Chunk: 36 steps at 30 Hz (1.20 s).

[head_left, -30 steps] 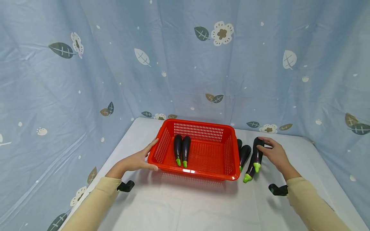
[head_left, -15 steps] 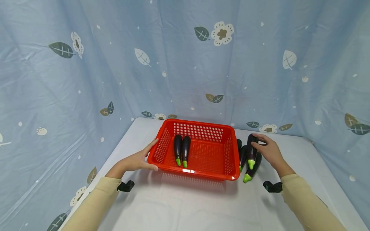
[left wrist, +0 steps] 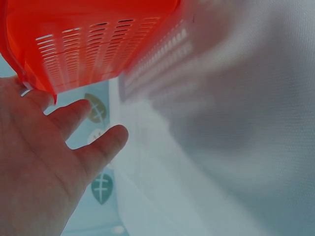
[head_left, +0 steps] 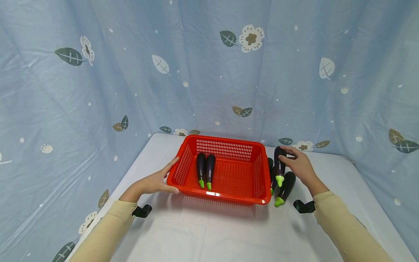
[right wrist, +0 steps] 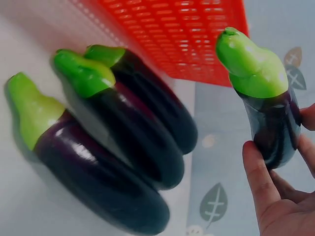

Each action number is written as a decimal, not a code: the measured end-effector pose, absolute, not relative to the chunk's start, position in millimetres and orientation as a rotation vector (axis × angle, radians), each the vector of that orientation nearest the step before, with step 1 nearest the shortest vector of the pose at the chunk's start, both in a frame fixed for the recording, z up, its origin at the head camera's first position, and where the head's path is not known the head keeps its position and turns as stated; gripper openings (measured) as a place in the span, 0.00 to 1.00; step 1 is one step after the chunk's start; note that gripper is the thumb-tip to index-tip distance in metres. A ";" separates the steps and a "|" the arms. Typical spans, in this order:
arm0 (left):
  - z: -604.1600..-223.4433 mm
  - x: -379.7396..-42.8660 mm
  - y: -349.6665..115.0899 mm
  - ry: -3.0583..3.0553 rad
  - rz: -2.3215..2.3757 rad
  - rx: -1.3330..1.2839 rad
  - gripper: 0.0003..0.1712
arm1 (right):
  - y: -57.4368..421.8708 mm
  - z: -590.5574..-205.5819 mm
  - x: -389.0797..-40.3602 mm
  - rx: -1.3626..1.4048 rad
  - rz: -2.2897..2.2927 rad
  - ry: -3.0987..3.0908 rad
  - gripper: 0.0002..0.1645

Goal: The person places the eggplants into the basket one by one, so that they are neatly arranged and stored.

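A dark purple eggplant with a green stem end is pinched between the thumb and fingers of my right hand, raised just right of the red basket. Three more eggplants lie side by side below it on the table, clearest in the right wrist view, where the outermost eggplant lies apart from the other two. Inside the basket, on its left side, two eggplants rest next to each other. My left hand touches the basket's left rim with fingers spread; its palm and fingers show beside the basket wall.
A white cloth covers the table under the basket. Behind it hangs a blue curtain printed with leaves and flowers, close to the basket's far side. Each wrist wears a small black device.
My right hand has lifted the eggplant and carried it left toward the basket, off the outermost eggplant on the table. My left hand and the basket stay in place.
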<state>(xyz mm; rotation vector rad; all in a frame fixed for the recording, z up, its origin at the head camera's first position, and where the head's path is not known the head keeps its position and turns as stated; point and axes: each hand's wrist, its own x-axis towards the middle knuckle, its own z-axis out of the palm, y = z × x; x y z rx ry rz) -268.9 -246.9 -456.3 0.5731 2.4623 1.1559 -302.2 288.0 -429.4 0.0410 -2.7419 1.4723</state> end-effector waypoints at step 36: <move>-455.9 -268.0 -246.4 2.471 1.150 0.566 0.72 | 218.8 -402.1 -327.6 0.245 1.547 -2.732 0.33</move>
